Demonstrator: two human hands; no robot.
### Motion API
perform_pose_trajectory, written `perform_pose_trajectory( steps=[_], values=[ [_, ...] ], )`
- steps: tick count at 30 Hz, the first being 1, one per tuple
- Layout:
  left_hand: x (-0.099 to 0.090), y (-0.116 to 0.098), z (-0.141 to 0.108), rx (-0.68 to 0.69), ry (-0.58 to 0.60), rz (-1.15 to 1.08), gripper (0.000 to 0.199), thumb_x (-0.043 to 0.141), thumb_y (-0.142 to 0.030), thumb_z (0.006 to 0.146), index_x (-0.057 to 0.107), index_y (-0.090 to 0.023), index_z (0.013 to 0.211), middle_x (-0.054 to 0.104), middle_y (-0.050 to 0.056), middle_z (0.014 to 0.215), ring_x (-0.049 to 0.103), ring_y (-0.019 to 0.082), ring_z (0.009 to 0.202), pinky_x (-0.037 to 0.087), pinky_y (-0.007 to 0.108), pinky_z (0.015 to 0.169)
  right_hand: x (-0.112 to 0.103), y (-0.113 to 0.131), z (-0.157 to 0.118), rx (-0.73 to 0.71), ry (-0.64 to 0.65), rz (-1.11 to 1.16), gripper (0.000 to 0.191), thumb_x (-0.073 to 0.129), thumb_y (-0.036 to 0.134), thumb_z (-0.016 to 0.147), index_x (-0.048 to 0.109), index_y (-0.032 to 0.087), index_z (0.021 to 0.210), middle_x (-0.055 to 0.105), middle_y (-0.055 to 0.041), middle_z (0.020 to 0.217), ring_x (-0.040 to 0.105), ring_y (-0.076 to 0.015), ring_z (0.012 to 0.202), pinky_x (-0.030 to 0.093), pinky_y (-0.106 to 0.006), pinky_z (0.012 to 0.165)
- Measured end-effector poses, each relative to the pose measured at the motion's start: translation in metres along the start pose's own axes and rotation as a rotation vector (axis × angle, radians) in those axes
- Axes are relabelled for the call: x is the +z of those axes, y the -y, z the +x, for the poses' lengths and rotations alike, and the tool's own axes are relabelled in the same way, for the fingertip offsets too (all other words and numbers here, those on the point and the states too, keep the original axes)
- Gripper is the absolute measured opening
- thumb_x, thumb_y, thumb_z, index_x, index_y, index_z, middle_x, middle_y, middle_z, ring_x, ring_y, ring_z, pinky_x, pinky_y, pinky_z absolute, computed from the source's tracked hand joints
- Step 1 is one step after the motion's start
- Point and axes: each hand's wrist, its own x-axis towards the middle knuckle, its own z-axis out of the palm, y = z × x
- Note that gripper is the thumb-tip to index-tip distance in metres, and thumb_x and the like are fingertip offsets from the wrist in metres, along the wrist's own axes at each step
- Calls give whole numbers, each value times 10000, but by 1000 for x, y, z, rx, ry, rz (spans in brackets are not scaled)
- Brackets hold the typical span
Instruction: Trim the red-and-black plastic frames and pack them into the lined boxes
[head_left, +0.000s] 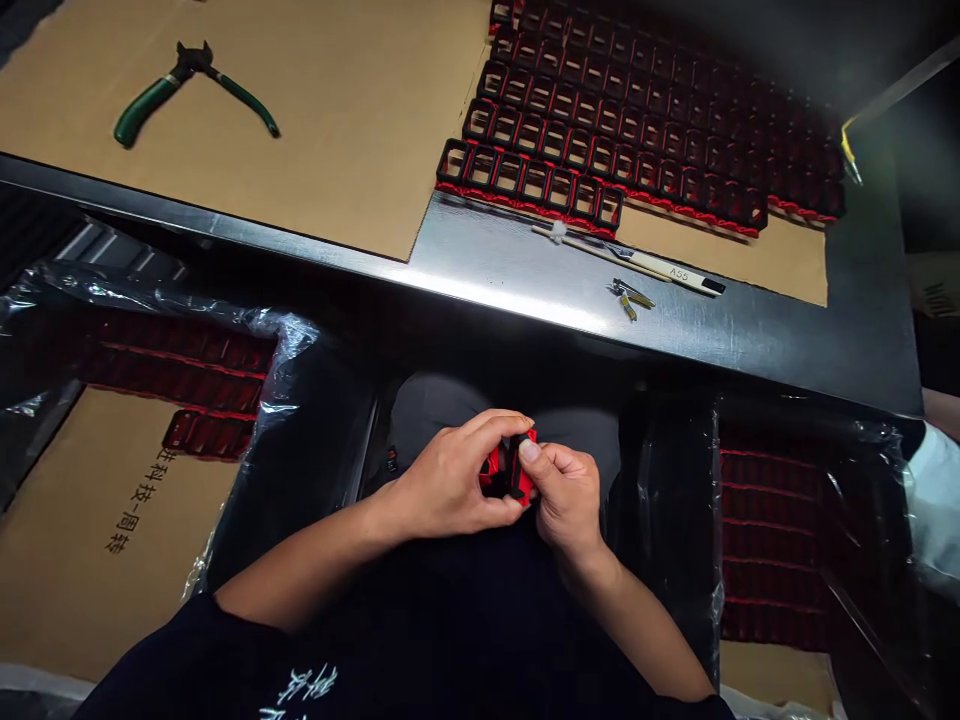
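Red and black, the small part is found between our hands, just short of the metal table. Our left hand grasps it from the left, digits curved about its upper and lower ends; our right hand pinches its right side, thumb on it. We note black along the middle, red on both sides; finer detail is covered by our fingers.
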Motion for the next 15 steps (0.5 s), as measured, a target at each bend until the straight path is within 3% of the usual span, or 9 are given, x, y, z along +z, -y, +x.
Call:
perform_pose_trajectory(
  steps=[4, 9, 15],
  values=[
    [-10, 4, 9, 1, 98, -112, 694, 702, -136, 690, 507, -213, 1352, 649, 122, 1331, 693, 267, 1164, 604, 378, 960, -2, 9, 0, 73, 50, 146, 617, 581, 702, 884, 667, 192, 547, 569, -12, 447, 533, -150, 450, 458, -296, 515],
    [-29, 7, 21, 29, 276, -218, 771, 649, -67, 672, 497, -209, 1415, 624, 118, 1401, 658, 261, 1239, 544, 375, 1066, -6, 12, -5, 25, 175, 177, 507, 601, 620, 916, 757, 195, 688, 684, -55, 598, 649, -206, 602, 540, -347, 622],
    [-28, 9, 22, 58, 254, -216, 765, 653, -99, 707, 490, -223, 1445, 626, 117, 1410, 646, 273, 1263, 529, 399, 1091, -2, 15, -3, 46, 157, 132, 493, 666, 631, 857, 722, 199, 628, 660, -52, 562, 655, -228, 624, 549, -367, 629]
  ],
)
